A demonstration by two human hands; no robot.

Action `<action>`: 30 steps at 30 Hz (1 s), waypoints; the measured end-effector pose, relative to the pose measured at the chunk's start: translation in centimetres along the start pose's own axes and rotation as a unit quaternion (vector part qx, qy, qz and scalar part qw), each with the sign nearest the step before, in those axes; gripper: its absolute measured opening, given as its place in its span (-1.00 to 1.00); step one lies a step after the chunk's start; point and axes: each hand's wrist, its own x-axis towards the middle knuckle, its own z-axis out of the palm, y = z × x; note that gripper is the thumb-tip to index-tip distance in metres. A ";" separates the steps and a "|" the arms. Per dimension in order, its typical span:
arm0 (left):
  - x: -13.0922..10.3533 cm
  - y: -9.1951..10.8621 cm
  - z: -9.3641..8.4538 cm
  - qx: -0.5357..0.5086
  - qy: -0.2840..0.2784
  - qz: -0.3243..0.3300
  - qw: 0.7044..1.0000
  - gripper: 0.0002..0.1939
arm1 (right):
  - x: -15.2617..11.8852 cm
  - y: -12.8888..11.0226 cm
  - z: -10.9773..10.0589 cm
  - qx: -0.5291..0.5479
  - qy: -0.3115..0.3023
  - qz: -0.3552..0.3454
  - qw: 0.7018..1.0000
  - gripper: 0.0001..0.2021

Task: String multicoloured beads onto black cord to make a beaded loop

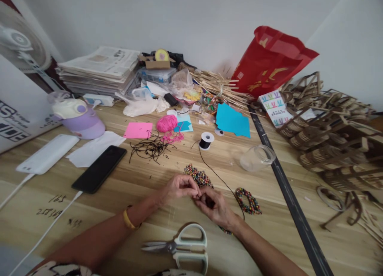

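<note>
My left hand (181,186) and my right hand (218,207) meet at their fingertips over the table, both pinched closed. What lies between the fingers is too small to make out. Just behind them is a pile of loose multicoloured beads (198,174). A short stretch of strung beads (226,230) shows under my right wrist, mostly hidden. Black cord (220,175) runs from a white spool (206,141) down to my right wrist. To the right lies a looped string of beads (248,201). Scissors (176,246) with pale handles rest in front of my hands, blades pointing left.
Cut black cord pieces (151,146), pink yarn (166,123) and blue paper (233,120) lie farther back. A clear jar (257,158) lies at right, before stacked wooden baskets (326,140). On the left are a black phone (99,169) and a white power bank (48,153) with cables.
</note>
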 end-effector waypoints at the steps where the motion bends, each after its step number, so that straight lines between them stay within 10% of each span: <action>1: -0.1 0.1 0.0 -0.013 -0.023 -0.016 1.000 -0.72 | 0.0 0.0 0.0 0.007 -0.011 -0.002 1.000 -0.97; 12: -1.0 0.6 -0.7 0.048 -0.205 -0.141 0.967 -0.74 | -0.2 -0.1 -1.3 0.035 -0.156 0.044 0.986 -0.91; 19: -0.7 -0.4 -1.0 0.072 -0.148 -0.120 0.979 -0.71 | 0.0 -0.5 -1.9 0.042 -0.179 0.066 0.981 -0.88; 30: -0.3 -1.0 -0.4 0.091 -0.013 -0.046 0.995 -0.74 | 0.2 -0.2 0.2 0.126 -0.002 0.063 0.990 -0.74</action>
